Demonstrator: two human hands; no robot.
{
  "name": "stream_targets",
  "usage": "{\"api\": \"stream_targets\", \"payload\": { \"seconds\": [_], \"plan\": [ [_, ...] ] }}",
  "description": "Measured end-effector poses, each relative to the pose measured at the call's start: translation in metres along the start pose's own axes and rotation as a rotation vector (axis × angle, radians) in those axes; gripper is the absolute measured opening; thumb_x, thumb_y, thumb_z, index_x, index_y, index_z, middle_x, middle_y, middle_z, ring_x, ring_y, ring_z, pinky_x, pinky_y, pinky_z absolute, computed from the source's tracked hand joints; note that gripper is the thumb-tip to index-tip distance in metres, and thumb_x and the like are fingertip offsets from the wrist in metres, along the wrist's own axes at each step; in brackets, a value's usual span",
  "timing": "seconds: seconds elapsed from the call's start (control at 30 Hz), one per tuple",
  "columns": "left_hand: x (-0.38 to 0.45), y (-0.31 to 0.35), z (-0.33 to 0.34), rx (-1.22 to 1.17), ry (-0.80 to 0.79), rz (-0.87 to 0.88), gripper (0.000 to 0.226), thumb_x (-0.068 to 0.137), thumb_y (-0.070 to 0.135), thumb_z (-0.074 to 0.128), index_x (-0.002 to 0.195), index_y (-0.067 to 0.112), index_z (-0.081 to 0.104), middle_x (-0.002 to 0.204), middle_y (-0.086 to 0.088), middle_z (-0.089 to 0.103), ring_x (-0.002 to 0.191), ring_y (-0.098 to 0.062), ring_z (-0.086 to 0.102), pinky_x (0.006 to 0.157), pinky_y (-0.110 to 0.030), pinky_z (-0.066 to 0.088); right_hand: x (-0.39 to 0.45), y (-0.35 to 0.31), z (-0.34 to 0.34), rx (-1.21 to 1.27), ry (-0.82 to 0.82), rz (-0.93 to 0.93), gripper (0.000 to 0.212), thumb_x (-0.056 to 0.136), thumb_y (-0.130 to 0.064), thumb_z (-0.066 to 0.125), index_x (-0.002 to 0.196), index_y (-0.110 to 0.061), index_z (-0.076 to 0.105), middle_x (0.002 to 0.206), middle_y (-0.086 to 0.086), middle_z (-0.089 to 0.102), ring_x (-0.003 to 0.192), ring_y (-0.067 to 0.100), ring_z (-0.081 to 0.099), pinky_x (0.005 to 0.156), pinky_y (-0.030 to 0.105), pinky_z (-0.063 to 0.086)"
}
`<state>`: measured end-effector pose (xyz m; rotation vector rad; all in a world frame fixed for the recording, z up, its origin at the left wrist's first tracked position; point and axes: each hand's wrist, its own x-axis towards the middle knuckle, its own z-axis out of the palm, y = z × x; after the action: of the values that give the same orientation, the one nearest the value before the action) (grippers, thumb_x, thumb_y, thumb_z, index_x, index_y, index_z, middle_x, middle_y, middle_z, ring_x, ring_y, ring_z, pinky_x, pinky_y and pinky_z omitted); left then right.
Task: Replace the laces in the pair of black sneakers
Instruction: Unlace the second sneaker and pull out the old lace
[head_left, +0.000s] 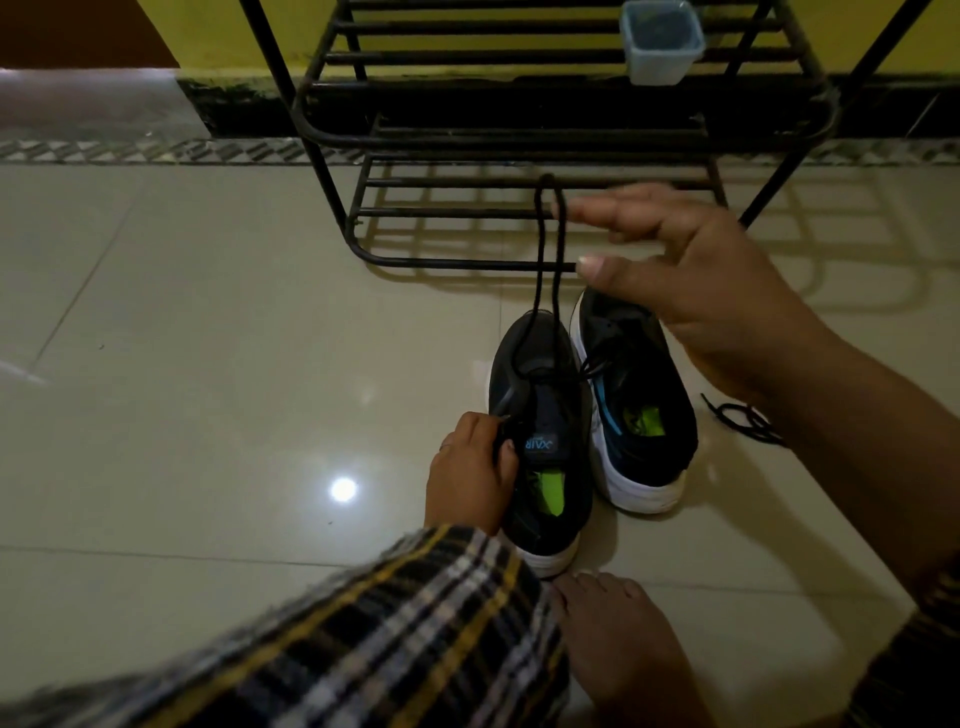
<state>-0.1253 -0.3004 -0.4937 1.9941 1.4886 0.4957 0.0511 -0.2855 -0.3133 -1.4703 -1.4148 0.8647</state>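
Observation:
Two black sneakers with white soles stand side by side on the tiled floor, toes pointing away from me. My left hand (470, 470) grips the left sneaker (540, 415) at its collar beside the tongue. A black lace (548, 244) rises as a loop from that shoe's lower eyelets and hangs over the fingertip of my raised right hand (675, 260), whose fingers and thumb are spread apart. The right sneaker (639, 405) has a lace lying loosely across its tongue. Another black lace (743, 418) lies bunched on the floor to its right, partly hidden by my right forearm.
A black metal shoe rack (519, 135) stands just beyond the shoes against a yellow wall, with a clear plastic container (661, 41) on a shelf. My bare foot (613, 639) rests behind the left sneaker. Glossy tile floor (208, 364) spreads to the left.

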Motion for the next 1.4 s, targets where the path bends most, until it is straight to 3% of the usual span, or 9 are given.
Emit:
{"api": "stream_targets", "payload": {
  "seconds": [0.2, 0.37, 0.47, 0.53, 0.6, 0.7, 0.93, 1.13, 1.4],
  "plan": [
    [0.0, 0.0, 0.0, -0.011, -0.004, 0.0, 0.041, 0.086, 0.037, 0.033, 0.107, 0.011, 0.058, 0.104, -0.006, 0.054, 0.086, -0.028, 0.055, 0.075, -0.043, 0.048, -0.003, 0.042, 0.009, -0.731, -0.229, 0.132, 0.05, 0.089, -0.026, 0.06, 0.137, -0.024, 0.046, 0.13, 0.003, 0.054, 0.123, 0.024, 0.046, 0.102, 0.037, 0.036],
    [-0.002, 0.0, -0.001, -0.017, -0.007, 0.002, 0.045, 0.086, 0.039, 0.032, 0.109, 0.012, 0.058, 0.106, -0.005, 0.055, 0.089, -0.027, 0.055, 0.078, -0.041, 0.047, -0.014, 0.068, 0.014, -1.21, -0.505, 0.206, 0.04, 0.09, -0.039, 0.056, 0.128, -0.028, 0.05, 0.12, 0.003, 0.059, 0.125, 0.023, 0.038, 0.103, 0.04, 0.021],
    [0.0, 0.0, 0.0, -0.025, -0.009, -0.003, 0.04, 0.086, 0.034, 0.036, 0.11, 0.012, 0.058, 0.107, -0.005, 0.054, 0.089, -0.027, 0.055, 0.078, -0.043, 0.048, -0.012, 0.064, 0.01, -1.078, -0.41, 0.147, 0.025, 0.089, -0.038, 0.057, 0.113, -0.03, 0.059, 0.096, -0.006, 0.061, 0.109, 0.018, 0.051, 0.1, 0.037, 0.026],
    [-0.001, 0.0, 0.0, -0.024, -0.006, -0.006, 0.039, 0.086, 0.035, 0.036, 0.109, 0.012, 0.058, 0.106, -0.005, 0.054, 0.087, -0.028, 0.056, 0.076, -0.044, 0.048, -0.01, 0.049, 0.009, -0.669, -0.333, 0.135, 0.025, 0.088, -0.029, 0.062, 0.112, -0.029, 0.058, 0.081, -0.009, 0.061, 0.089, 0.01, 0.06, 0.091, 0.033, 0.042],
    [-0.001, -0.001, 0.0, -0.015, -0.005, -0.006, 0.044, 0.086, 0.04, 0.032, 0.108, 0.012, 0.057, 0.105, -0.005, 0.054, 0.086, -0.028, 0.056, 0.075, -0.045, 0.049, -0.01, 0.026, 0.012, -0.18, -0.313, 0.11, 0.03, 0.088, -0.016, 0.062, 0.116, -0.023, 0.056, 0.088, -0.002, 0.068, 0.087, 0.005, 0.065, 0.084, 0.026, 0.05],
    [-0.001, -0.001, 0.001, -0.013, -0.004, -0.004, 0.055, 0.081, 0.048, 0.025, 0.107, 0.012, 0.057, 0.104, -0.006, 0.054, 0.086, -0.029, 0.056, 0.074, -0.045, 0.049, -0.008, 0.003, 0.017, 0.046, -0.362, -0.031, 0.036, 0.094, -0.007, 0.052, 0.128, -0.019, 0.049, 0.114, -0.001, 0.067, 0.112, 0.004, 0.059, 0.095, 0.031, 0.05],
    [0.0, 0.0, -0.001, -0.024, -0.02, -0.019, 0.042, 0.085, 0.036, 0.036, 0.112, 0.012, 0.058, 0.109, -0.007, 0.055, 0.089, -0.029, 0.058, 0.077, -0.045, 0.049, 0.0, 0.045, 0.016, -0.401, -0.119, -0.112, 0.028, 0.093, -0.019, 0.053, 0.118, -0.026, 0.063, 0.099, -0.006, 0.07, 0.098, 0.009, 0.062, 0.089, 0.036, 0.05],
    [0.0, -0.001, 0.0, -0.035, -0.021, -0.02, 0.043, 0.086, 0.036, 0.036, 0.113, 0.012, 0.058, 0.109, -0.007, 0.055, 0.09, -0.03, 0.057, 0.078, -0.044, 0.049, -0.009, 0.096, 0.016, -1.078, -0.366, 0.049, 0.034, 0.094, -0.031, 0.051, 0.128, -0.027, 0.055, 0.129, -0.004, 0.056, 0.126, 0.021, 0.035, 0.101, 0.039, 0.026],
    [-0.001, -0.003, 0.0, -0.035, -0.022, -0.015, 0.041, 0.086, 0.036, 0.036, 0.111, 0.012, 0.058, 0.109, -0.006, 0.055, 0.089, -0.029, 0.057, 0.078, -0.044, 0.05, -0.02, 0.103, 0.023, -1.127, -0.285, -0.018, 0.025, 0.096, -0.034, 0.046, 0.109, -0.027, 0.066, 0.108, -0.006, 0.061, 0.114, 0.019, 0.039, 0.096, 0.036, 0.021]
  ]
}}
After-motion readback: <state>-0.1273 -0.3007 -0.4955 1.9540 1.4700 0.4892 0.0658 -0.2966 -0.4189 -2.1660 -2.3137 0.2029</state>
